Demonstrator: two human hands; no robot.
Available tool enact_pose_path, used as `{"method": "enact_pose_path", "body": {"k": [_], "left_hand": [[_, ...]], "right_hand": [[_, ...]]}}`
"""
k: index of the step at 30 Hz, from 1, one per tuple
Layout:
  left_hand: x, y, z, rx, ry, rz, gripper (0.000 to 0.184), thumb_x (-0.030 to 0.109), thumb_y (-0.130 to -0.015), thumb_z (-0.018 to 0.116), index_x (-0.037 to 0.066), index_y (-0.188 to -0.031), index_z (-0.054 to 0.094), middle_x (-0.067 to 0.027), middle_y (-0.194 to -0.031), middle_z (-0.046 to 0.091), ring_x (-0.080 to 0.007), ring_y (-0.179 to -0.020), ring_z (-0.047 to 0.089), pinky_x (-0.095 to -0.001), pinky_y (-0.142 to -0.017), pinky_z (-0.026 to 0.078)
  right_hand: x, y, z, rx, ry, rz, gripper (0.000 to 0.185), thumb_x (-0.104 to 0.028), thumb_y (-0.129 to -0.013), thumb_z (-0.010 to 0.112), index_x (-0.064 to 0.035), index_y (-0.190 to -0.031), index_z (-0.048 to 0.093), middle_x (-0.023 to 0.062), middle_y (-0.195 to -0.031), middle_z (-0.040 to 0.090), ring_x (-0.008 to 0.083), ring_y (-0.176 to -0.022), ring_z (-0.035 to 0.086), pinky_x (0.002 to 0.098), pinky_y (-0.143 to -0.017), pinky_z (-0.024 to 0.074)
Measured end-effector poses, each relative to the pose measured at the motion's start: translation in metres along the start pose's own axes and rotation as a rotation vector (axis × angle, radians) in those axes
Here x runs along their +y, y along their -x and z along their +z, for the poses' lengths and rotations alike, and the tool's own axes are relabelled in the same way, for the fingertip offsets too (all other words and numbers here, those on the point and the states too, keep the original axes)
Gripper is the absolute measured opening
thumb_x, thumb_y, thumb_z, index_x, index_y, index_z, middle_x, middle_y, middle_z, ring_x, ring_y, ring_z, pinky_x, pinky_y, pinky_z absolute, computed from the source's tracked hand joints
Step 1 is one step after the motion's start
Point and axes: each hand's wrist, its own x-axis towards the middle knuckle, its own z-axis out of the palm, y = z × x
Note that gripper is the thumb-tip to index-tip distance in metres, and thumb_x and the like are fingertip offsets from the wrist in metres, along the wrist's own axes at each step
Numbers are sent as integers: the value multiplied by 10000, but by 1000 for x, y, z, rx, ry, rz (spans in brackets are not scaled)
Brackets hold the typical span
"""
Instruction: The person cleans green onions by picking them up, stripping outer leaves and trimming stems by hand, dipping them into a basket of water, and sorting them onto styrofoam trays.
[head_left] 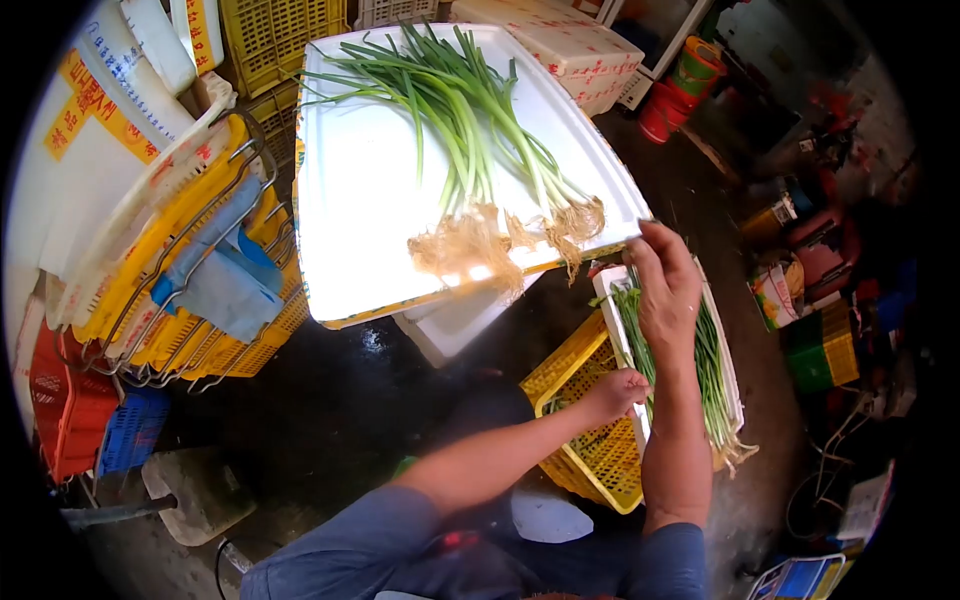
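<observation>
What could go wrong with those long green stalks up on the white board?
Some roots hang over the near edge of the white board, so a brush there might drag green stalks off. The right hand is at the board's corner; a bump could jolt it.

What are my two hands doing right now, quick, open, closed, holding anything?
Left hand: fingers curled in; whether it holds anything cannot be told.
Right hand: fingers bent by the white foam tray's corner; grip cannot be told.
</observation>
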Motion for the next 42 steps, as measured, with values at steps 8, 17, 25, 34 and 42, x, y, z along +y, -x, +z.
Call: {"method": "enact_pose_path", "body": {"k": [8, 17, 25, 34, 42], "left_hand": [[-2, -24, -15, 589, 41, 329, 372, 92, -952, 596, -25, -1282, 468, -60, -929, 611, -125, -793, 555, -266, -714, 474], [15, -13, -20, 555, -66, 172, 506, 122, -912, 617, 4, -1366, 428, -86, -971, 603, -128, -736, 563, -254, -638, 475], [5, 8, -3, 332, -73, -15, 188, 240, -974, 642, 56, -943, 627, -42, -810, 661, -136, -688, 637, -274, -644, 520], [14, -10, 3, 244, -129, -44, 234, 282, -974, 641, 68, -1042, 574, -45, -862, 653, -140, -698, 634, -279, -662, 524], [10, -14, 1, 211, -133, -77, 200, 253, -975, 638, 69, -1023, 577, -44, -853, 657, -137, -693, 635, -277, -657, 524]], "right_hand": [[190, 239, -121, 173, -621, 808, 363, -342, -995, 574, -5, -1110, 641, 173, -1023, 690, 282, -859, 658, 483, -907, 526], [143, 334, -63, -549, 1038, 739, 636, -503, -960, 544, 37, -1296, 552, 259, -1327, 573, 410, -1244, 532, 610, -1114, 294], [139, 308, -160, -144, 720, 383, 276, -247, -897, 659, -12, -1041, 673, 211, -1028, 691, 420, -901, 653, 477, -833, 524], [239, 284, -300, 241, 1221, 409, 163, -141, -864, 607, -72, -986, 691, 179, -925, 700, 382, -908, 651, 522, -878, 474], [260, 296, -271, -184, 1334, 636, 234, -243, -925, 561, -84, -1051, 678, 181, -993, 708, 374, -1020, 635, 626, -1018, 365]]}}
